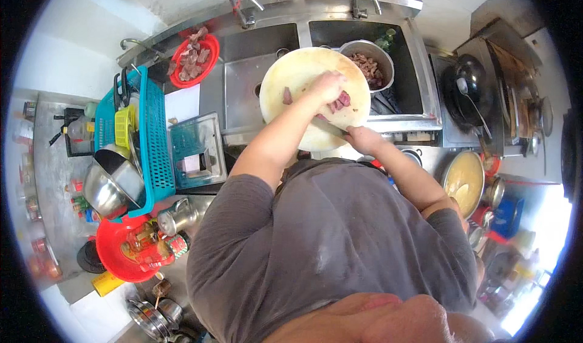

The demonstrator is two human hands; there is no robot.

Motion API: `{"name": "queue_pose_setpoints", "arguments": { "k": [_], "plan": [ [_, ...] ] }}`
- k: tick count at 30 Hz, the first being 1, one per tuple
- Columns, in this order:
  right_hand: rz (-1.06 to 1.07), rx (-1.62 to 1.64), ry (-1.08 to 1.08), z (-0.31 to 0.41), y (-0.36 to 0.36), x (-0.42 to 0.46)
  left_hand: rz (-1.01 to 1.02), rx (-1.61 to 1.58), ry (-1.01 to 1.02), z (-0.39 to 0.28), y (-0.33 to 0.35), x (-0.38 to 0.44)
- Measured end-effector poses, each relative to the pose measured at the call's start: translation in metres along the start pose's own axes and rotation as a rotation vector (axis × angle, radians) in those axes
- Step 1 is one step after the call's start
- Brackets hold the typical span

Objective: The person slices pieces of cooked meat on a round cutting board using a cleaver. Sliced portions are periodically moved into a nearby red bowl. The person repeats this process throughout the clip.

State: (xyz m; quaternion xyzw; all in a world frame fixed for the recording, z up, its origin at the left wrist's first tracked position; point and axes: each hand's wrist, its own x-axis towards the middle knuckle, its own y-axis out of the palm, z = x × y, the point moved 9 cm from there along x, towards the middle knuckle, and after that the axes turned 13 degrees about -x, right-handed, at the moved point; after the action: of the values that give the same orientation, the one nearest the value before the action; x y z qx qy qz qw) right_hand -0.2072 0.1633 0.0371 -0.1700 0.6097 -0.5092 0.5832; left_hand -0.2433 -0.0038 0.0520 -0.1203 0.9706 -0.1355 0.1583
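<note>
A round pale cutting board (284,76) lies across the front of the sink before me. My right hand (364,140) grips a knife (334,129) at the board's near right edge, its blade pointing left over the board. Curled over the board, my left hand (329,87) is beside cut pieces of red meat (340,101); its fingertips are partly hidden, so I cannot tell whether it holds a piece. Another meat piece (287,95) lies further left. Just beyond the board's right side stands a metal pot (387,65) containing many cut meat pieces (364,67).
A red basket (212,54) of larger meat chunks stands at the far left of the sink unit (246,74). Two taps (246,13) rise behind it. A teal dish basket (157,151) is at left; a wok (469,83) with a ladle sits on the right.
</note>
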Motion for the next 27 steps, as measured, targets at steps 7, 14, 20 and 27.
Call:
{"name": "queue_pose_setpoints", "arguments": {
  "k": [7,14,20,27],
  "plan": [
    [0.029,-0.017,0.003,0.002,0.010,-0.003,0.346,0.311,0.035,0.034,0.052,0.017],
    [-0.078,0.069,-0.010,-0.003,-0.003,0.032,0.204,-0.710,-0.153,0.034,-0.022,-0.014],
    [-0.181,0.111,0.095,-0.041,-0.004,0.064,0.057,-0.709,-0.034,0.045,-0.046,-0.060],
    [-0.189,0.129,0.116,-0.042,-0.012,0.043,-0.287,0.295,0.265,0.063,-0.007,-0.123]
  ]
}}
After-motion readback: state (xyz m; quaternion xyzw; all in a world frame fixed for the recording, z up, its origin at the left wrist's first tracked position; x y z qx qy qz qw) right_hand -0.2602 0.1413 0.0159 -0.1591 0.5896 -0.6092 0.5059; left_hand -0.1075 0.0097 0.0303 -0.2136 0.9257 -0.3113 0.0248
